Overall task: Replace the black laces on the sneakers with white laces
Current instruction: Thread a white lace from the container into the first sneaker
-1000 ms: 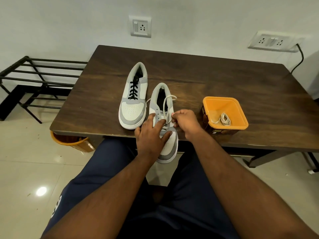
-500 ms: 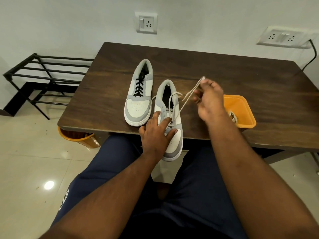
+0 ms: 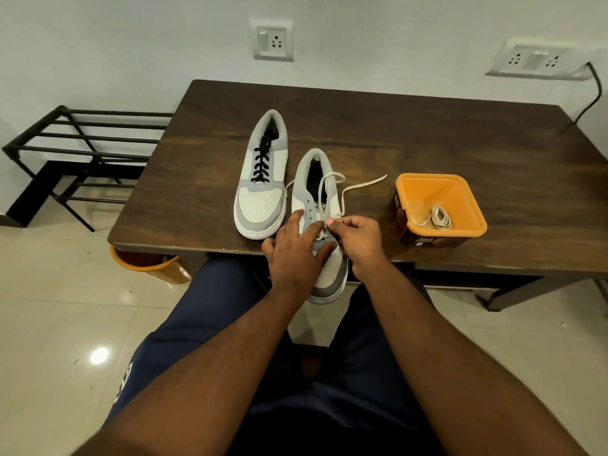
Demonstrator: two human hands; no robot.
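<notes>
Showing two sneakers on a dark wooden table [image 3: 427, 133]. The far sneaker [image 3: 261, 179] lies flat, toe toward the viewer, and carries a black lace [image 3: 260, 162] threaded through all visible eyelets. The near sneaker [image 3: 320, 205] lies just beside it to the right, its toe overhanging the table's front edge above the person's lap, and carries a white lace [image 3: 360, 187] through its lower eyelets only. One loose end of this lace trails right across the table toward an orange tub [image 3: 437, 205]; a loop of it arches over the shoe opening.

Two white laces are counted: the one in the near sneaker and a second lace [image 3: 439, 218], coiled in the bottom of the tub. The tub stands right of the near sneaker, apart from it.

Two bare hands meet over the near sneaker's vamp. The left hand [image 3: 296, 248] lies palm down on the shoe with fingers spread and fairly straight, pressing it against the table. The right hand [image 3: 357, 240] has its fingers curled, thumb and forefinger pinching the white lace at the eyelets, beside the left fingertips. Both forearms extend from the bottom of the view.

One black rack [image 3: 75, 153] stands left of the table; one orange bin [image 3: 151, 264] sits under its left front corner. Two wall sockets appear above.
</notes>
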